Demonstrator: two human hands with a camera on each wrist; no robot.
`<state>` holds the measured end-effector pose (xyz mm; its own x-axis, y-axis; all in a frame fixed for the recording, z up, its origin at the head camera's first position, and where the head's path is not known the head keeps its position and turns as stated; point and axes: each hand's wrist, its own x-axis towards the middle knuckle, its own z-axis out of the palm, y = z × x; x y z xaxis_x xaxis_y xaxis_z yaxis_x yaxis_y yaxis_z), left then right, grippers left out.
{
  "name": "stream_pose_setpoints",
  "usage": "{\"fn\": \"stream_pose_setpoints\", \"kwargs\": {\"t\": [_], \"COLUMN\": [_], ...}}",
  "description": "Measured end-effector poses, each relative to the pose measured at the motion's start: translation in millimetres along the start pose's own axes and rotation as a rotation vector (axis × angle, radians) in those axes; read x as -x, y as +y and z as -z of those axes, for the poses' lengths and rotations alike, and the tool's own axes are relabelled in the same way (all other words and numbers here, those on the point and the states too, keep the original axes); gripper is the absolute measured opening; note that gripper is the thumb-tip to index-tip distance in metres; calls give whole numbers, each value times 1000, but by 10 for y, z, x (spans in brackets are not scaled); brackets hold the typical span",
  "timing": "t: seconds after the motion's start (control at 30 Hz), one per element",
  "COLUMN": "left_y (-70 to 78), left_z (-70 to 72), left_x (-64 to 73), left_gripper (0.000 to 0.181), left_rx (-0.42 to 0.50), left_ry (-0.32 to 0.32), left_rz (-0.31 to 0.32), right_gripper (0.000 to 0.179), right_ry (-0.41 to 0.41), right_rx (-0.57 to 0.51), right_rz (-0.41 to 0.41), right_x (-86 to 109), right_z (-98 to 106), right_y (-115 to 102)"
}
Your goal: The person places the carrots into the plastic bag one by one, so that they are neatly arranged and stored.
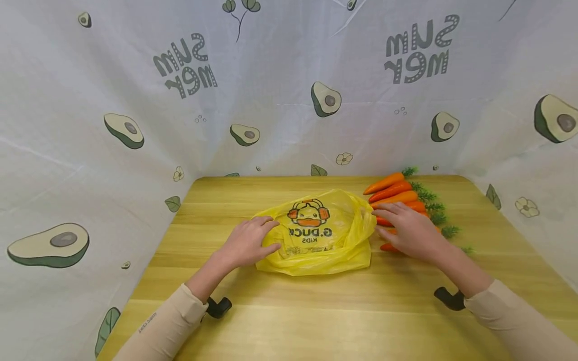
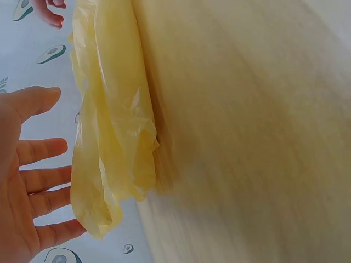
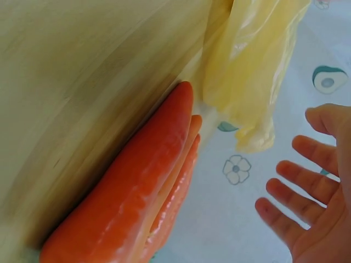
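Note:
A yellow plastic bag (image 1: 343, 228) printed with a duck lies on the table, its mouth spread wide and facing up. At its left rim is my left hand (image 1: 250, 240), fingers extended; in the left wrist view the fingertips reach the bag's edge (image 2: 118, 142). My right hand (image 1: 408, 228) hovers by the bag's right rim, above a row of several orange carrots (image 1: 384, 184) with green tops. In the right wrist view its fingers (image 3: 296, 200) are spread and hold nothing, with the carrots (image 3: 131, 192) and the bag (image 3: 247, 71) in front of them.
The wooden table (image 1: 289, 311) has rounded back corners. Behind it and along both sides hangs a white curtain (image 1: 280, 75) printed with avocados. Black strap-like pieces (image 1: 220, 307) show under both wrists.

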<state>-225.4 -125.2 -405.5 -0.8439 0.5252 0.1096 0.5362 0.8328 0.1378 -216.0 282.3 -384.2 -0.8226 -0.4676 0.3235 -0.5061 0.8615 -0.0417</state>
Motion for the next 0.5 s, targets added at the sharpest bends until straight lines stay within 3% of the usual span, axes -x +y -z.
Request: {"fn": "stream_pose_setpoints", "kwargs": {"t": [0.27,0.5], "left_y": [3,20], "left_z": [-20,-8], "left_x": [21,58], "left_gripper": [63,67], "left_rx": [2,-22], "left_ry": [-18,-39], "left_rz": [0,15], "right_gripper": [34,35], "right_ry": [17,-27], "right_rx": [-6,-11], "right_rz": [-18,-58], "right_x": [103,224], "right_z": [41,50], "right_y": [72,194]}}
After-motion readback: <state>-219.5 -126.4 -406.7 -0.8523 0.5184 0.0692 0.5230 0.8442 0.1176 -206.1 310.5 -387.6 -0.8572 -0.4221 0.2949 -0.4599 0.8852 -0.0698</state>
